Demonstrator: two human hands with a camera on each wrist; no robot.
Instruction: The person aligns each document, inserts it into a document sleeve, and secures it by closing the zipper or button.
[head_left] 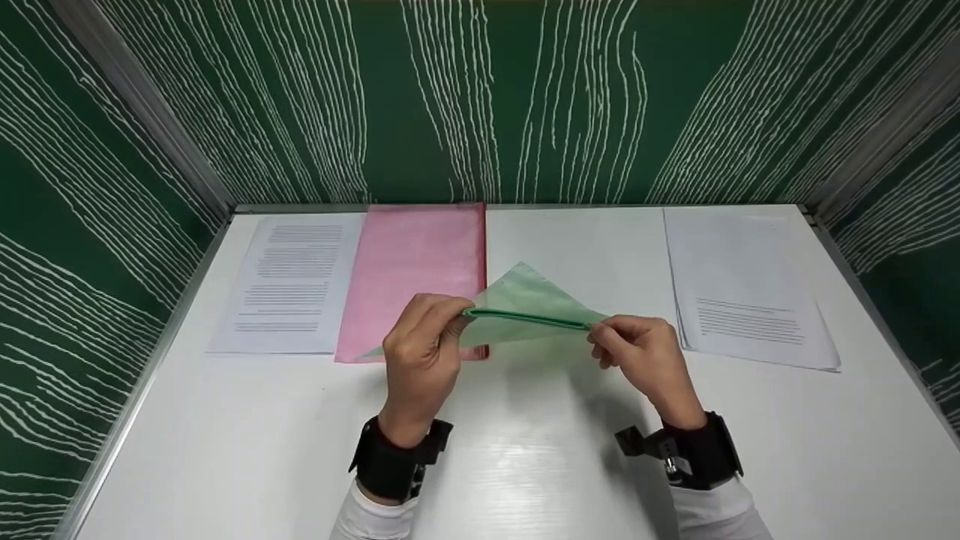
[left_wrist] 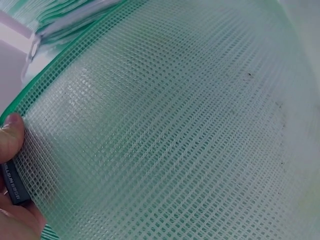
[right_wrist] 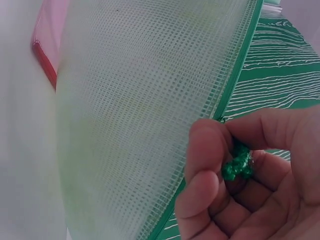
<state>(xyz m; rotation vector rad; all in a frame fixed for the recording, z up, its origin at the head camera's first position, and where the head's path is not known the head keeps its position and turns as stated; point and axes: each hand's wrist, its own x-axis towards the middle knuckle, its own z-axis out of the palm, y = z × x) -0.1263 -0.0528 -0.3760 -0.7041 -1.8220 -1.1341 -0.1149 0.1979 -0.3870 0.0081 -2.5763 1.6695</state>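
A translucent green mesh zip pouch (head_left: 521, 289) is held up over the table by both hands, its darker green zip edge (head_left: 529, 319) stretched between them. At the left end of that edge, my left hand (head_left: 426, 349) pinches the pouch. A small dark tab with pale lettering (left_wrist: 15, 182) shows by the thumb in the left wrist view. My right hand (head_left: 646, 352) grips the right end between thumb and bent fingers. A crumpled green end piece (right_wrist: 239, 162) pokes out among those fingers in the right wrist view. How far the zip is drawn cannot be told.
A pink pouch (head_left: 412, 277) with a red edge lies behind the left hand, beside printed sheets (head_left: 296, 285) at the left. More printed sheets (head_left: 742, 285) lie at the right. Green panels with white lines (head_left: 510, 97) enclose the white table (head_left: 495, 465).
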